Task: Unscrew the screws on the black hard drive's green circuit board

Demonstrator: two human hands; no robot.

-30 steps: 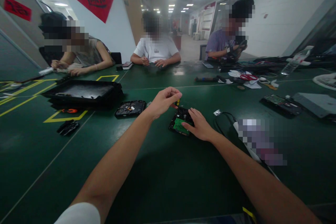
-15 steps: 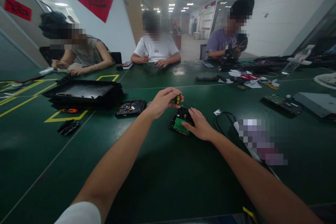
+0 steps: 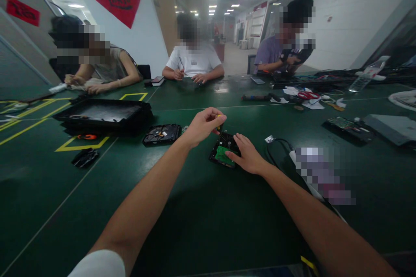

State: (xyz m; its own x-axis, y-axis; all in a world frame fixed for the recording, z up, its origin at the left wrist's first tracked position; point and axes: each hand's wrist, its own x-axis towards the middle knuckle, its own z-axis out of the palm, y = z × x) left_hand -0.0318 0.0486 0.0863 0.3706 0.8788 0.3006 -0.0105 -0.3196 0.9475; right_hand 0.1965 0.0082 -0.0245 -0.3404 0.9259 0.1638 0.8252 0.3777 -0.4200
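Left hand (image 3: 205, 126) pinches yellow-black tool (image 3: 220, 128) over far edge of hard drive (image 3: 223, 154); drive on green table (image 3: 214, 220); right hand (image 3: 248, 154) lies spread on drive; better tool upright, drive pressed flat.

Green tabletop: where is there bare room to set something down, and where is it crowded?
Bare: between the left forearm and right forearm, nearer than the hard drive; also left of the left forearm, nearer than the black bundle. Crowded: at the hard drive, with the right hand on it and the left hand above; and far right, around the bottle and papers.
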